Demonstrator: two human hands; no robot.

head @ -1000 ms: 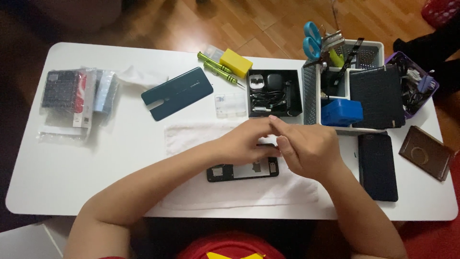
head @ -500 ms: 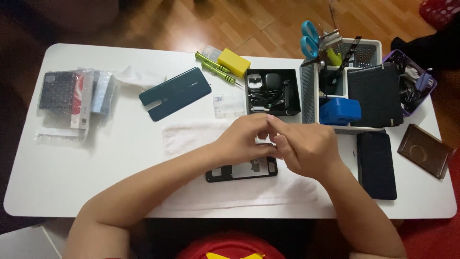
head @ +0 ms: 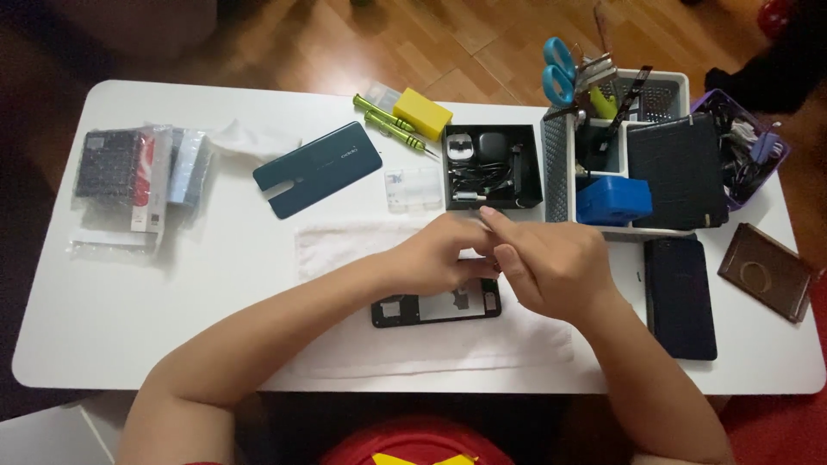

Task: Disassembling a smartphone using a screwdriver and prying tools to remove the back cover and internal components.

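Your opened black phone frame point(head: 435, 308) lies flat, long side across, directly beneath your left hand point(head: 439, 254), its right end tucked under your right hand point(head: 551, 267), innards exposed

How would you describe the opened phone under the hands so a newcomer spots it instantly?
Start at the white table, then find the white cloth spread at its middle. On the cloth, just below the left hand and right hand, lies the opened phone: a black frame with its insides showing, unlike the intact dark phone and the teal back cover.
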